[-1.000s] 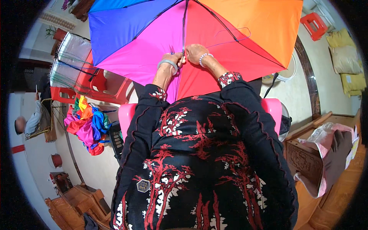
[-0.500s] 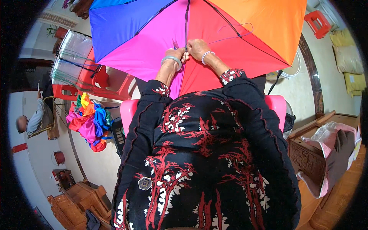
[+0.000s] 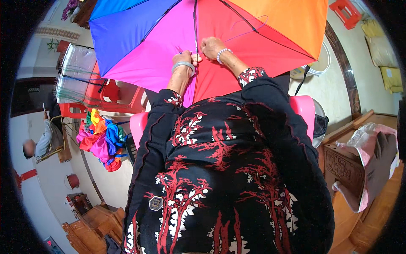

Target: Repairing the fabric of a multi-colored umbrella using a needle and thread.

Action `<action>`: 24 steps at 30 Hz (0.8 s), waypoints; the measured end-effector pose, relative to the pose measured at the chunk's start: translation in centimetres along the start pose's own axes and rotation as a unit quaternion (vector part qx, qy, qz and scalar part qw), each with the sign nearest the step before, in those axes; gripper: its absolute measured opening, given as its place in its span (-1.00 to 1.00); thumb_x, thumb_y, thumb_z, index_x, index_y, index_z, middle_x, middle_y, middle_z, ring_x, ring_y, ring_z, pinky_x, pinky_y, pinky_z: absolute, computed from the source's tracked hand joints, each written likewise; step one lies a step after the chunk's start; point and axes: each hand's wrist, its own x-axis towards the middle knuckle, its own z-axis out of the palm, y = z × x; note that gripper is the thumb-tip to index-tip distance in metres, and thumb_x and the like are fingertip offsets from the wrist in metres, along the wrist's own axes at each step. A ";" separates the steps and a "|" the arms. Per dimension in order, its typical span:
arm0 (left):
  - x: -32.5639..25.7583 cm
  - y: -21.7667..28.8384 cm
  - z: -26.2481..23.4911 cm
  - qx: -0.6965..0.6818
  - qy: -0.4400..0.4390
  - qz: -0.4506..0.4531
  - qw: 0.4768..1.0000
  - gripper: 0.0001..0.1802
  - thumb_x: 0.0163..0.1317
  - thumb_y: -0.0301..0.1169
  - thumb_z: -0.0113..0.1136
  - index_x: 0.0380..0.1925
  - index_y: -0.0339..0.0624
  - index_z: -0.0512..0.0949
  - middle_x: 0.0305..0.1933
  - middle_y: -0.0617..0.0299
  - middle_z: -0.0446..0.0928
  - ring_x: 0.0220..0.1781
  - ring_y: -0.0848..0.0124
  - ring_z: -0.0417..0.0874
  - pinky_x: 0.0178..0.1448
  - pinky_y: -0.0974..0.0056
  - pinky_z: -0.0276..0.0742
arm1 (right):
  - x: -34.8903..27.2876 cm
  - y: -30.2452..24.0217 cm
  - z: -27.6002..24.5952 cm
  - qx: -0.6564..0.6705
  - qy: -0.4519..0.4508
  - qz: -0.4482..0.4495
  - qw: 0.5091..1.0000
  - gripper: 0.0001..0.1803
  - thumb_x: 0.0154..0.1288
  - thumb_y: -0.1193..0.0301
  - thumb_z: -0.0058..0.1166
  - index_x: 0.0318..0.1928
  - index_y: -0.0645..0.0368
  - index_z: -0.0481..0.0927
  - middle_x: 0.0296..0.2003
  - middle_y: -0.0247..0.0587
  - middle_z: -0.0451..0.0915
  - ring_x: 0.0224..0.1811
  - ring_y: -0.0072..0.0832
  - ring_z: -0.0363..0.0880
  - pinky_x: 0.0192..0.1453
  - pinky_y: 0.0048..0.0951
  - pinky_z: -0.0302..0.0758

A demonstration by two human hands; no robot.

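- Open umbrella (image 3: pixel 211 21): spread in front of the person, at the top of the view, its inner side with the black ribs showing; the panels run from blue and purple through pink and red to orange.
- Rib (image 3: pixel 195 21): a black one lies along the seam between pink and red, with both hands at its near end.
- Left hand (image 3: pixel 185 58): on the pink panel, fingers bent, fingertips pinching the umbrella at the rib; a pale bangle (image 3: pixel 183 65) circles the wrist.
- Right hand (image 3: pixel 212 47): on the red side, just beside the rib, fingers curled inward; whether they grip anything cannot be told. A bead bracelet (image 3: pixel 220 55) is on the wrist.
- Thread (image 3: pixel 267 19): a thin purple loop lying over the red and orange panels, trailing toward the right hand.
- Pink chair (image 3: pixel 302 114): its arms show on either side of the person.
- Heap of bright cloth (image 3: pixel 101 139): to the left of the chair.
- Wrapped white package (image 3: pixel 76 72): farther up, left of the umbrella.
- Red stool (image 3: pixel 347 13): at upper right, near some sacks (image 3: pixel 382 53).
- Another person (image 3: pixel 44 137): far left, well apart.
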 end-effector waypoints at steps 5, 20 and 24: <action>0.1 0.3 -0.2 0.006 -0.039 -0.010 0.999 -0.80 0.15 -0.52 -0.21 -0.37 -0.52 0.31 -0.59 -0.07 0.48 -0.72 0.25 0.51 -0.81 0.38 0.26 | 0.0 -0.4 -0.5 0.058 -0.050 0.038 0.996 -0.88 0.05 0.52 -0.12 -0.46 0.24 0.50 -0.73 -0.19 0.47 -0.77 -0.49 0.45 -0.71 -0.43 0.41; 0.7 0.3 -0.6 0.015 -0.058 -0.014 0.998 -0.86 0.14 -0.54 -0.16 -0.41 -0.46 0.32 -0.58 -0.06 0.48 -0.66 0.23 0.54 -0.79 0.39 0.26 | -0.1 -0.8 -0.8 0.054 -0.058 0.052 0.995 -0.86 0.07 0.49 -0.14 -0.44 0.26 0.50 -0.75 -0.19 0.47 -0.79 -0.48 0.43 -0.75 -0.42 0.38; 0.7 0.4 -0.7 0.027 -0.068 -0.018 0.997 -0.87 0.14 -0.53 -0.15 -0.42 -0.44 0.32 -0.59 -0.06 0.48 -0.66 0.23 0.54 -0.77 0.39 0.26 | -0.1 -0.9 -0.9 0.050 -0.064 0.047 0.996 -0.85 0.07 0.49 -0.15 -0.44 0.26 0.50 -0.75 -0.19 0.47 -0.80 -0.47 0.43 -0.76 -0.42 0.38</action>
